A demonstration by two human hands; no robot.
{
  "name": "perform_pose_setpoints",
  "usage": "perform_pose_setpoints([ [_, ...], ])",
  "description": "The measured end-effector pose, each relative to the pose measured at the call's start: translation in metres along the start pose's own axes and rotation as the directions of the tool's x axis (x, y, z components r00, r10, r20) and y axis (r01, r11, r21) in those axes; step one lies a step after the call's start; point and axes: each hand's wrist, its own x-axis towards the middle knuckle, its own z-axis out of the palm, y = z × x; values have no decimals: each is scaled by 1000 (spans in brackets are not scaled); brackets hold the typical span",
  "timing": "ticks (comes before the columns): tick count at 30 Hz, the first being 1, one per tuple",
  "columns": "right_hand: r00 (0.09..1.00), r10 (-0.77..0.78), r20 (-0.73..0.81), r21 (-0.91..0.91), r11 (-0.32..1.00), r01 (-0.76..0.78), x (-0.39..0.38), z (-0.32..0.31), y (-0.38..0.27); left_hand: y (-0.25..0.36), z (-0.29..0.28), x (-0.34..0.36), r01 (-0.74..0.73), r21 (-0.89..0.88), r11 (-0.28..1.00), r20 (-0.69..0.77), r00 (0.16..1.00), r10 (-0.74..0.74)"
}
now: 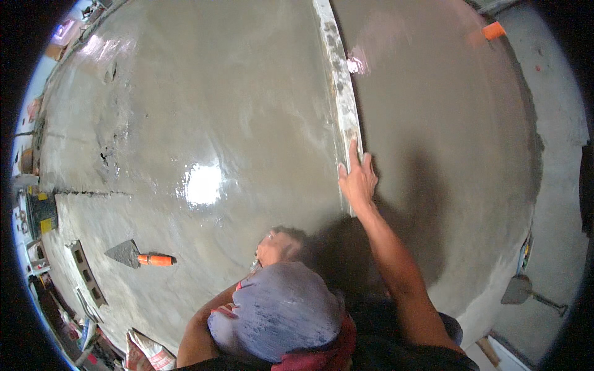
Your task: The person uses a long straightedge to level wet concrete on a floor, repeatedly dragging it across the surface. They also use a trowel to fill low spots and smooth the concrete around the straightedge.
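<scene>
My right hand (358, 182) is laid over the near part of a long, pale, mortar-smeared straightedge (344, 93). Its thumb is on the left side, the index finger stretches along the top and other fingers lie on the right side. The bar rests on smooth, wet grey concrete (241, 117) and runs away toward the far edge. Just beyond my knee, covered in greyish-blue cloth (278, 309), my left hand (274, 248) is low over the wet surface. Its fingers are blurred and partly hidden, and whatever it might hold does not show.
A pointed trowel (139, 255) with an orange handle lies at left, near a hollow block (85, 272). Printed sacks (148, 352) stand at the lower left. An orange piece (493, 30) sits at the far right edge, and a shovel-like tool (523, 290) lies at right.
</scene>
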Motion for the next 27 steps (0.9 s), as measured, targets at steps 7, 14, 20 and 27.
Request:
perform_pose_setpoints([
  [7, 1000, 0, 2, -20, 1000, 0, -19, 0, -4, 6, -10, 0, 22, -46, 999, 18, 1000, -21],
  [14, 1000, -15, -13, -29, 999, 14, -14, 2, -2, -8, 1, 1, -22, -26, 999, 34, 999, 23],
  [20, 998, -37, 52, 24, 999, 35, -12, -2, -15, -7, -1, -4, 5, 21, 1000, -10, 1000, -4],
  [27, 999, -39, 27, 14, 999, 39, -14, 6, -13, -6, -3, -5, -34, 13, 999, 5, 999, 34],
])
